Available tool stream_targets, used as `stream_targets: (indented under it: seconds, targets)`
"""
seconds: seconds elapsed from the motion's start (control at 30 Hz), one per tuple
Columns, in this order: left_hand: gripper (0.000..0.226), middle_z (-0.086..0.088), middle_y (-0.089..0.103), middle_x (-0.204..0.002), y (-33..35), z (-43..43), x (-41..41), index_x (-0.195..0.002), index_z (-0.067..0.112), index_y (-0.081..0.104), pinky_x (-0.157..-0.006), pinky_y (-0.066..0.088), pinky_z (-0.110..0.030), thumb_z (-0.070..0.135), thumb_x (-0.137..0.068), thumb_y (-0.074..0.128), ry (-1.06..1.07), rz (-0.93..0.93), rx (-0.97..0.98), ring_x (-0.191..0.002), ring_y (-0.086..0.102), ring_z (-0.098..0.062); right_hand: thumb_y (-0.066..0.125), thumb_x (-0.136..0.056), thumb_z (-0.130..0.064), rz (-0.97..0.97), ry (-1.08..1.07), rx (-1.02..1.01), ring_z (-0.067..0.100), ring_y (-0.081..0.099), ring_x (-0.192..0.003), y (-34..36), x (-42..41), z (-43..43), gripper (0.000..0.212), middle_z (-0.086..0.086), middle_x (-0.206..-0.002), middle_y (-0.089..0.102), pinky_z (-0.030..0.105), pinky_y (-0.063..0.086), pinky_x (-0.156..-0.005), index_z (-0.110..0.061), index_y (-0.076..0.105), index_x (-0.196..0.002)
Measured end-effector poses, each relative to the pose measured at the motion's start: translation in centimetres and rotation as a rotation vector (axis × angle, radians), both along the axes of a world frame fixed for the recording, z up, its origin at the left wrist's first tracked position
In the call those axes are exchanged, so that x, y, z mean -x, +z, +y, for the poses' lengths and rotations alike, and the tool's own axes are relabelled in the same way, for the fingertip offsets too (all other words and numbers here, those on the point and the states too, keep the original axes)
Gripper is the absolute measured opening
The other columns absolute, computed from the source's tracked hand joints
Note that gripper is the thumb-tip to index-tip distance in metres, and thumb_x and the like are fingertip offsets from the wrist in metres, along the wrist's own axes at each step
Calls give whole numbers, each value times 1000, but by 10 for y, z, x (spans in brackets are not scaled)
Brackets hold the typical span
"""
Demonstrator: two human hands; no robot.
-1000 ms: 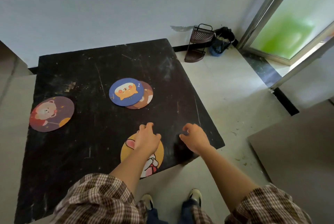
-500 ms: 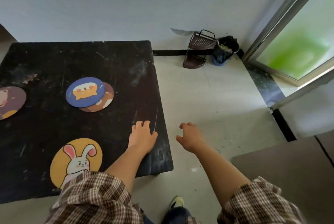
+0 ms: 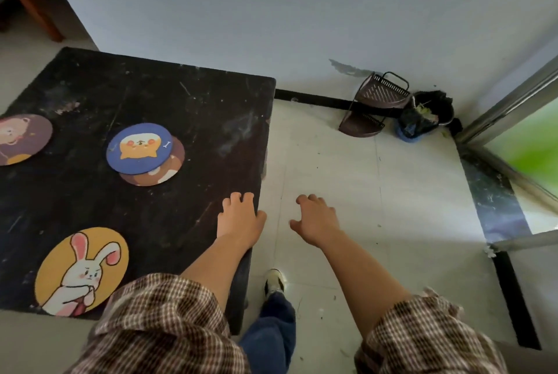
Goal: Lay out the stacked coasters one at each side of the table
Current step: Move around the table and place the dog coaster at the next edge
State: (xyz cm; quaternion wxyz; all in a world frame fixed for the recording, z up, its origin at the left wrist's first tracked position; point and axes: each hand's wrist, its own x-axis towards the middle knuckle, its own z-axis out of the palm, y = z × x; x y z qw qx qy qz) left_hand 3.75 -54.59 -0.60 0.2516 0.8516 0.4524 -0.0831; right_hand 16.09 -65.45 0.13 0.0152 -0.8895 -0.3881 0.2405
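Note:
A black square table [image 3: 181,95] carries round picture coasters. A blue coaster with an orange dog [image 3: 139,148] lies on top of a brown coaster [image 3: 163,175] near the table's middle, a stack of two. A yellow rabbit coaster [image 3: 81,271] lies at the near edge. A purple bear coaster [image 3: 21,139] sits at the left, cut off by the frame. My left hand [image 3: 240,218] rests empty on the table's right edge, fingers apart. My right hand [image 3: 315,218] hovers over the floor beside the table, empty and loosely spread.
White tiled floor [image 3: 392,192] runs right of the table. A brown corner rack [image 3: 374,104] and a dark bucket with a bag [image 3: 425,116] stand against the wall. A sliding door frame [image 3: 507,101] is at far right. My shoe [image 3: 274,281] steps beside the table leg.
My left hand has left the yellow rabbit coaster and moved to the table's right edge. My right hand has gone past the edge over the floor. The view has shifted right as I walk.

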Motion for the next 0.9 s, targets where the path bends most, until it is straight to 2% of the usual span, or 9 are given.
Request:
stream_targets:
  seconds: [0.37, 0.63, 0.9]
  targets:
    - [51, -8, 34, -144, -19, 81, -50, -139, 21, 34, -97, 45, -43, 36, -93, 46, 279, -21, 90, -129, 34, -27, 58, -89, -35, -11, 222, 10, 30, 45, -122, -7, -74, 110, 50, 10, -135, 50, 47, 37, -101, -16, 43, -133]
    - [50, -8, 36, -142, -17, 119, -45, -138, 20, 35, -96, 44, -43, 36, -92, 47, 429, 11, 59, -128, 34, -27, 64, -85, -33, 21, 461, 6, 28, 45, -121, -2, -84, 187, 49, 7, -130, 51, 46, 38, -99, -19, 45, -129]
    - [48, -8, 41, -136, -17, 155, -61, -136, 18, 39, -94, 45, -42, 34, -92, 48, 697, -29, -4, -126, 37, -28, 61, -85, -35, 3, 776, -12, 28, 42, -124, -8, -101, 268, 49, 8, -129, 50, 49, 36, -100, -18, 45, -128]
